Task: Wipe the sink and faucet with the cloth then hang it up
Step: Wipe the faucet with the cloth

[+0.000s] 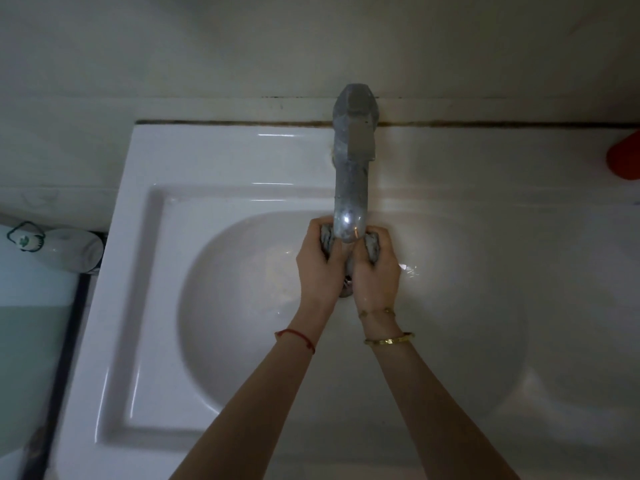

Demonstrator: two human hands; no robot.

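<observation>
Both forearms come in from the bottom edge, cut off well before the elbows, and meet over the bowl of the white sink [145, 306]. Left hand [317, 263] and right hand [375, 268] are each closed tight in a fist-like grip around a grey cloth [371, 249], which is bunched up right under the tip of the faucet [351, 174]. Honestly you only see little bits of the cloth, a scrap poking out by each set of knuckles and a strip between the hands, so its full size and shape are hidden. It sits right against the underside of the spout as far as I can tell. Something metal peeks out below the hands, probably the drain, mostly covered. Red string [298, 336] on the left wrist, gold bangle [389, 340] plus a thin chain on the right. Lighting is dim, so the faucet base looks murky. Off to the left a white bottle [59, 247] with a green logo lies beside the sink, and a red object [625, 159] is chopped off by the right edge, can't tell what it is.
</observation>
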